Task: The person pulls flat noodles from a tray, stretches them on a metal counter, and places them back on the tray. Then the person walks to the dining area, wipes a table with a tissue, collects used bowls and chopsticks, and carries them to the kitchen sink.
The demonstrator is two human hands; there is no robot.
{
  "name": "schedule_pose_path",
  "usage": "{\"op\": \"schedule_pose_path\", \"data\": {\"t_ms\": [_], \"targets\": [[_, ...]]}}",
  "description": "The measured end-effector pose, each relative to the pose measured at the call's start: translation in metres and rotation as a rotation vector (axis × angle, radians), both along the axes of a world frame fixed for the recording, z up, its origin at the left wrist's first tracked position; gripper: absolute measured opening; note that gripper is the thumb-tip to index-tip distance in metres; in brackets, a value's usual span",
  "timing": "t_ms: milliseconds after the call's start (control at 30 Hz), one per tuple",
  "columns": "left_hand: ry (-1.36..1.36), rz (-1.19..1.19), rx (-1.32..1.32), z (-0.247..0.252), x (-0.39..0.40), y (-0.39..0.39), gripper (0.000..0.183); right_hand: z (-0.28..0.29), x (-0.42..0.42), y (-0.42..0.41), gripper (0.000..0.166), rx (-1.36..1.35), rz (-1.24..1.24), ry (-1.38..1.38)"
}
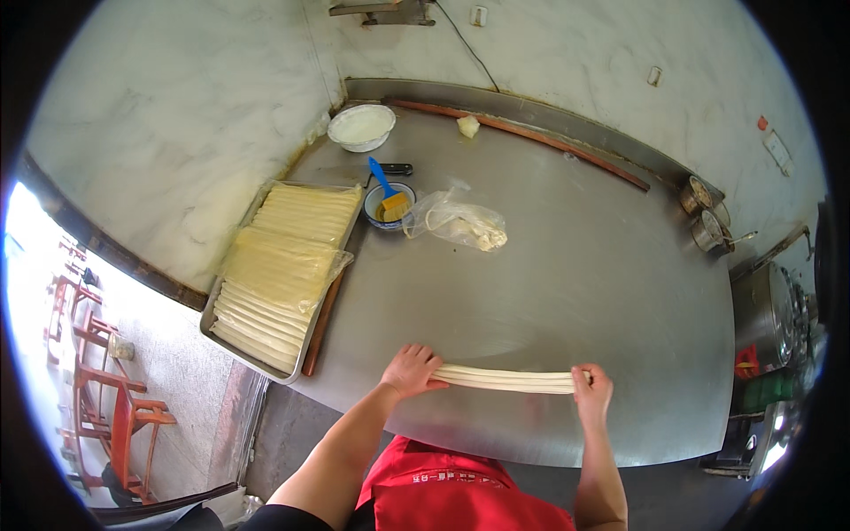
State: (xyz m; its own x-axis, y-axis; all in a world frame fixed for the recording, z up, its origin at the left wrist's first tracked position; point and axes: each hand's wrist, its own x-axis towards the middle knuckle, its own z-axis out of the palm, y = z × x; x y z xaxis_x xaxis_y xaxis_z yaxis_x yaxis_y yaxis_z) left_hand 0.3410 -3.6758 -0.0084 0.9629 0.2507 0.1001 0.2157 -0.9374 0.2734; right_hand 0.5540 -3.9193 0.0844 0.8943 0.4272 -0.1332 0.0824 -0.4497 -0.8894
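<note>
Several parallel strands of pale noodle dough (508, 379) stretch between my two hands, low over the front of a stainless steel table (571, 285). My left hand (413, 372) grips the left end of the strands. At the right end, my right hand (592, 390) has its fingers closed around the dough. Off to the left, a metal tray (290, 378) holds rows of dough strips (262, 322), partly under clear plastic film (282, 259).
Behind the tray are an enamel bowl (369, 211) with a blue-handled brush (381, 176), a knife (396, 168) and a white basin (362, 126). A plastic bag (458, 219) with dough lies mid-table. One wooden rod (531, 136) rests by the back wall, another (323, 328) beside the tray. Metal canisters (708, 229) stand right.
</note>
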Motion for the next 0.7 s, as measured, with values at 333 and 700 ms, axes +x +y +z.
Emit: {"op": "schedule_pose_path", "data": {"t_ms": [333, 700], "targets": [[0.009, -0.078, -0.094, 0.046, -0.041, 0.052, 0.027, 0.143, -0.092, 0.08, 0.007, -0.002, 0.161, -0.24], [0.226, 0.187, 0.064, 0.044, -0.356, 0.301, 0.032, 0.018, -0.332, 0.302, 0.01, 0.032, 0.437, 0.325]]}}
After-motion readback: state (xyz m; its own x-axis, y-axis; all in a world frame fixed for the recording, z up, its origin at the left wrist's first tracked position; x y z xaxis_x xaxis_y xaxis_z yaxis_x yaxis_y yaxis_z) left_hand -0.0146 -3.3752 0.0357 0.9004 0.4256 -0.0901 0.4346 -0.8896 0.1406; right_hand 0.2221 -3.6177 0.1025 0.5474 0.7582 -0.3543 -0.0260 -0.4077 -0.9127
